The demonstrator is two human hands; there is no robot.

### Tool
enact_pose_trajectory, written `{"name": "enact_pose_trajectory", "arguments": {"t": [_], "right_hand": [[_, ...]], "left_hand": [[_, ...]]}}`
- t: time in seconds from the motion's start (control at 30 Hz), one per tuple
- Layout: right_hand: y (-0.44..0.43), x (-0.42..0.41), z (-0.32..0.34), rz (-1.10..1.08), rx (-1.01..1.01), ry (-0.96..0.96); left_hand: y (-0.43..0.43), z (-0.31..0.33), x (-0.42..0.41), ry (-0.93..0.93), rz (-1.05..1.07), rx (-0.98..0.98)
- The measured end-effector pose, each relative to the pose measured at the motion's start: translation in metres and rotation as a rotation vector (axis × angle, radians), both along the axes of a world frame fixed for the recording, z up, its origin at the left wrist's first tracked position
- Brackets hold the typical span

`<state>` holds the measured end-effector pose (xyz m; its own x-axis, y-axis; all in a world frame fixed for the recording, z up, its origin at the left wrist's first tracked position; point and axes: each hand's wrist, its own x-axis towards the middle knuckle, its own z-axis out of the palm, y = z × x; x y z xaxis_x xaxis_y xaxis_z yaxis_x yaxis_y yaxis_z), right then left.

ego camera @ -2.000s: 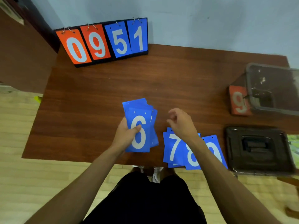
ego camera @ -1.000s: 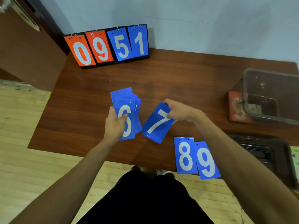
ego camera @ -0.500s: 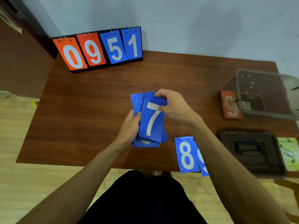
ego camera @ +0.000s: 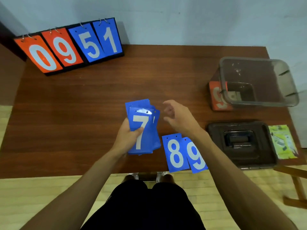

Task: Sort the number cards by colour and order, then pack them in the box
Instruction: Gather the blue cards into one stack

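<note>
Left hand grips the blue stack, 7 on top, well left of the box; right hand hovers loosely spread, empty. The 8 card and 9 card lie nearer the box, not yet stacked; packing is left to do

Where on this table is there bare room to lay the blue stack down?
Widest bare wood: left of the blue stack, from the scoreboard to the near edge. Also mid-table between scoreboard and clear box. Crowded right: box, lid, card 8, card 9.
</note>
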<state>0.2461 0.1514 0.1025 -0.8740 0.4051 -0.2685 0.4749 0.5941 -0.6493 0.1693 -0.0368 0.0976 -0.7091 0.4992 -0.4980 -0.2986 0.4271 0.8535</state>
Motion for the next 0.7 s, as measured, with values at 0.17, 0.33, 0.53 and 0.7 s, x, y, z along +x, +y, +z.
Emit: {"name": "enact_pose_trajectory", "arguments": {"t": [0.17, 0.33, 0.53, 0.7], "right_hand": [[0.01, 0.054, -0.055, 0.356, 0.321, -0.436], [0.001, 0.059, -0.082, 0.434, 0.424, -0.287], [0.018, 0.035, -0.081, 0.323, 0.315, -0.228], [0.051, 0.013, -0.055, 0.294, -0.004, -0.168]], "left_hand": [[0.009, -0.011, 0.018, -0.014, 0.098, -0.062], [0.017, -0.016, 0.037, -0.013, 0.172, -0.09], [0.024, -0.018, 0.04, 0.094, 0.208, -0.173], [0.019, -0.012, 0.017, 0.149, 0.206, -0.202]]}}
